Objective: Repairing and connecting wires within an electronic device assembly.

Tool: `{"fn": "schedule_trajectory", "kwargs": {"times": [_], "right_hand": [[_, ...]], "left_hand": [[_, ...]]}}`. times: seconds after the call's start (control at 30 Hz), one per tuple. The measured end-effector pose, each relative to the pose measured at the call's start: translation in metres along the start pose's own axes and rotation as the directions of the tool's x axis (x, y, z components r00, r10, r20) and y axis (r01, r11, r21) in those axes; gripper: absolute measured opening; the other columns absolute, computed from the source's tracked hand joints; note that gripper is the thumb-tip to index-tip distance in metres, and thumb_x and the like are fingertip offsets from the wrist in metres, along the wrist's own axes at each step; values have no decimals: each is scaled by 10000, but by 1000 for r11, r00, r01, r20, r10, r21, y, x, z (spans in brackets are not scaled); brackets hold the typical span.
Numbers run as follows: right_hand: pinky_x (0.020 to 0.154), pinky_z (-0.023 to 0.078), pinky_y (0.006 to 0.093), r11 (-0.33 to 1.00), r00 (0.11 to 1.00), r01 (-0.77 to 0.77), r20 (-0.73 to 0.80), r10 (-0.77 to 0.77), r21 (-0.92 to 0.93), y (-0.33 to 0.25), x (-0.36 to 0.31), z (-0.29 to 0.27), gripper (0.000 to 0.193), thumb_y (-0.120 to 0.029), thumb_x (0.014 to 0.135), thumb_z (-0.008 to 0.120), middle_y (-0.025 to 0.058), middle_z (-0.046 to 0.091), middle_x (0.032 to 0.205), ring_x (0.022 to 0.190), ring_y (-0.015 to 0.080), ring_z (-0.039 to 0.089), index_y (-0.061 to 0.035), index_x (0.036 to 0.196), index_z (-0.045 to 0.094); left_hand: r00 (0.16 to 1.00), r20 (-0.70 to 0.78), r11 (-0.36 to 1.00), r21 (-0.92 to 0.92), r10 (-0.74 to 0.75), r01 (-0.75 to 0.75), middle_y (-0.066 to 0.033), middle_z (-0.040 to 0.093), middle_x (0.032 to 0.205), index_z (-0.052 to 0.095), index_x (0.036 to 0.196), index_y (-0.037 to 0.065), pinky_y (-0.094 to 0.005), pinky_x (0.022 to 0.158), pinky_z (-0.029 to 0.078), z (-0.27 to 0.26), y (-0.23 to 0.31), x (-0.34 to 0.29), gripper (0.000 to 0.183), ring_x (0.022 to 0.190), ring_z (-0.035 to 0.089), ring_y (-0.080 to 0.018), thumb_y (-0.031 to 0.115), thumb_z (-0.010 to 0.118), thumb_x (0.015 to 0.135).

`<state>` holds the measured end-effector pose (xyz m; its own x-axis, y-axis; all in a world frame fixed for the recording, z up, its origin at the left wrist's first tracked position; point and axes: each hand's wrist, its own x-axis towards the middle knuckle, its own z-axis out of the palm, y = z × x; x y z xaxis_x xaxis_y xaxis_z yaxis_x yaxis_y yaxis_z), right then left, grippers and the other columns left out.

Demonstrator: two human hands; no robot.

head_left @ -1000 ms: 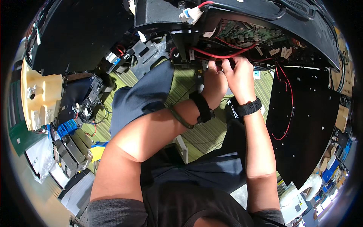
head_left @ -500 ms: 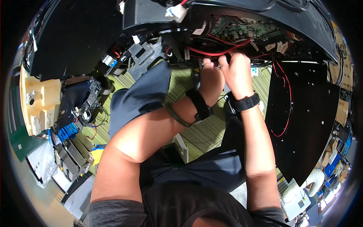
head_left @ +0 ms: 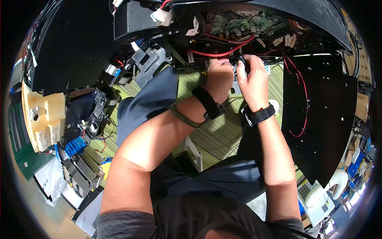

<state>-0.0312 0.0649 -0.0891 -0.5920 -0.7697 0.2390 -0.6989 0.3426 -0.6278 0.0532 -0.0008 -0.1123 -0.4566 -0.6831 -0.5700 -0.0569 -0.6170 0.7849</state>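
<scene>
Both my hands work at the lower edge of a black housing (head_left: pixel 135 20), just below a thick red cable (head_left: pixel 217 54). My right hand (head_left: pixel 254 77) is closed, thumb and fingers pinching a slim black piece (head_left: pixel 242 63), perhaps a cable; its far end runs up under the housing. Close beside it, my left hand (head_left: pixel 220 75) has its fingers curled inward, and what they hold is hidden. A green circuit board (head_left: pixel 248 26) shows inside the housing, beyond the red cable. White tags (head_left: pixel 278 41) hang from wires near it.
A black panel (head_left: pixel 322 115) with a loose thin red wire (head_left: pixel 305 103) stands at the right. Grey brackets (head_left: pixel 149 61) lie beyond my left knee. At the left are a wooden board (head_left: pixel 43 115) and a blue part (head_left: pixel 75 146). Green striped carpet (head_left: pixel 215 147) lies below.
My right hand has turned and drawn slightly nearer, and the black piece between its fingers now shows. My left hand stays curled beside it. The view has shifted a little.
</scene>
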Motion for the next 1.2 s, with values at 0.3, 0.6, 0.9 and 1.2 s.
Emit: {"fn": "schedule_trajectory", "kwargs": {"times": [0.3, 0.6, 0.9, 1.2], "right_hand": [[655, 498, 463, 999, 999, 37, 21, -36, -31, -11, 5, 9, 207, -160, 860, 556, 196, 575, 909, 769, 400, 601, 9, 980, 556], [644, 507, 474, 982, 995, 85, 62, -75, -171, -7, 25, 16, 235, -165, 819, 585, 275, 576, 768, 701, 427, 606, 52, 734, 609], [648, 509, 476, 986, 995, 87, 61, -79, -144, -12, 22, 12, 207, -155, 812, 581, 286, 581, 809, 729, 429, 612, 49, 834, 607], [732, 483, 411, 977, 981, -194, 30, 192, 91, -1, 6, 8, 221, -165, 833, 591, 205, 610, 923, 824, 372, 596, 3, 975, 590]], "left_hand": [[666, 228, 631, 211, 710, -746, -31, 570, 874, 529, 1029, 21, -238, 709, 443, -12, -33, 20, 148, 737, 531, -104, 129, 469, 947], [1000, 0, 957, -291, -4, 4, -179, 581, 811, 561, 886, 7, -331, 727, 426, 7, 4, 0, 109, 799, 565, -291, -11, 545, 779], [864, 117, 840, 200, 490, -504, -155, 607, 857, 563, 892, -10, -359, 755, 437, -1, -26, 13, 169, 858, 581, -298, -40, 505, 736], [933, 346, 995, -36, 100, -93, 22, 563, 751, 584, 864, 54, -201, 613, 399, -8, 25, 0, 139, 644, 498, -59, 115, 469, 910]]}}
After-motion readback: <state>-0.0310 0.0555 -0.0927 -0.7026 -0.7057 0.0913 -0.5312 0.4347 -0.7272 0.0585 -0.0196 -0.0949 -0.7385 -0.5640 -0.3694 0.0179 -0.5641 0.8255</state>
